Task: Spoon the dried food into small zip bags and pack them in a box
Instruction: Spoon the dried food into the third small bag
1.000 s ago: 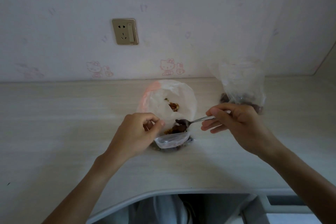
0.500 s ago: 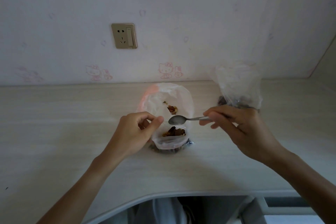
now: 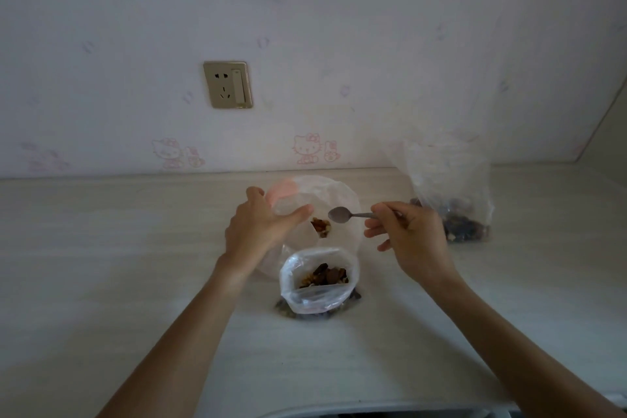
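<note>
2 hands share the work, and we keep each to 1 job. Our left hand [image 3: 261,227] grips the rim of the big white bag [image 3: 339,200], thumb and fingers curled on the plastic, so its mouth stays wide and the little food left inside [image 3: 320,227] stays reachable. Our right hand [image 3: 409,234] pinches the spoon [image 3: 342,215] by its handle, bowl level and empty over that open mouth, placed, we judge, for another scoop.

Nearer us the small zip bag [image 3: 319,278] stands upright on the counter [image 3: 101,265] with nobody holding it; its mouth gapes and dark dried pieces fill it a good way up. We think the weight already inside is what keeps it standing, though it could tip if nudged. It sits just in front of the white bag, so the spoon's trip is short.

1 clear bag [image 3: 448,187] with more dark pieces stands behind our right hand. We see no box.
</note>
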`<action>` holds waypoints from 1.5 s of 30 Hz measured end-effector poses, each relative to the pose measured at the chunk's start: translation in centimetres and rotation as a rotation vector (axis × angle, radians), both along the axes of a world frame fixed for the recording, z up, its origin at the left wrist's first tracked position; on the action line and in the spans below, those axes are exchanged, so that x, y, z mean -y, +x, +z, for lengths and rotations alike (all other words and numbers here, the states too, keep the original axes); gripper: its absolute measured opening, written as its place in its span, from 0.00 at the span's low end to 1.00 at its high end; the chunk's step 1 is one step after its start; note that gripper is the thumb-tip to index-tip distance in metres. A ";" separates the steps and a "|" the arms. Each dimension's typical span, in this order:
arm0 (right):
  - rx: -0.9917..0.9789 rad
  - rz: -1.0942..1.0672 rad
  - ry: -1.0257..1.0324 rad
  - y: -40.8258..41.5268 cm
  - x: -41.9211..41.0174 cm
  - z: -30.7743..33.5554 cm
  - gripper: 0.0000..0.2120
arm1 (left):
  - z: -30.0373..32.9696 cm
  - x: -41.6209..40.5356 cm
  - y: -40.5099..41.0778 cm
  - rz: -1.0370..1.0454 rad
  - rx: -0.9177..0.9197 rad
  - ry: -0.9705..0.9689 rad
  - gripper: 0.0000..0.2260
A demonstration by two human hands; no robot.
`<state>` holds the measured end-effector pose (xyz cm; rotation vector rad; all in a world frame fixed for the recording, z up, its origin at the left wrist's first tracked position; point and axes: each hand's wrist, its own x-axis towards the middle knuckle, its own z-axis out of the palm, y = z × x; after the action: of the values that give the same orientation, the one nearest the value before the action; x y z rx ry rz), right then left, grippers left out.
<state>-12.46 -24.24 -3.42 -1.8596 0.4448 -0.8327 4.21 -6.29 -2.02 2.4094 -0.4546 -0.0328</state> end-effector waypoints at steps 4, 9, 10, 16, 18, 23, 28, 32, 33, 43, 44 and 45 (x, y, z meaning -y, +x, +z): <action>-0.005 -0.043 -0.227 1.0 -0.4 -1.2 0.10 | -0.8 0.8 0.5 -0.014 -0.027 0.016 0.39; -0.029 -0.048 -0.154 1.9 -0.9 -1.6 0.12 | -1.9 0.7 0.4 -0.001 -0.098 -0.118 0.17; -0.036 -0.040 -0.116 1.9 -0.9 -1.7 0.12 | -2.0 0.7 0.4 -0.016 -0.102 -0.133 0.13; -0.114 0.020 0.116 1.1 -0.9 -1.6 0.09 | -1.5 0.5 0.0 -0.113 -0.029 -0.180 0.04; -0.121 0.042 0.205 0.9 -0.9 -1.5 0.07 | -1.2 0.5 -0.1 -0.123 -0.044 -0.225 0.06; -0.173 0.107 0.290 0.7 -0.3 -0.7 0.05 | -1.0 0.7 -0.4 -0.160 -0.101 -0.324 0.10; -0.219 0.110 0.188 0.8 -0.3 -0.1 0.09 | -1.1 1.0 -0.3 -0.184 -0.150 -0.433 0.09; -0.254 0.117 0.304 1.0 -0.3 0.3 0.08 | -1.1 1.2 -0.4 -0.207 -0.170 -0.464 0.10; -0.264 0.120 0.362 1.0 -0.2 0.5 0.08 | -1.1 1.2 -0.4 -0.212 -0.168 -0.466 0.10; -0.322 0.178 0.669 1.2 1.1 1.4 0.09 | -1.4 1.0 -0.5 -0.299 -0.082 -0.368 0.12; -0.330 0.180 0.672 1.2 1.1 1.4 0.09 | -1.4 0.9 -0.5 -0.310 -0.086 -0.357 0.14; -0.340 0.183 0.673 1.1 1.1 1.4 0.09 | -1.4 0.9 -0.4 -0.320 -0.093 -0.343 0.15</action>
<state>-11.31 -25.31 -2.03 -1.3734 0.6603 -0.1907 3.77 -7.19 -3.46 1.9728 -0.7350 -0.1906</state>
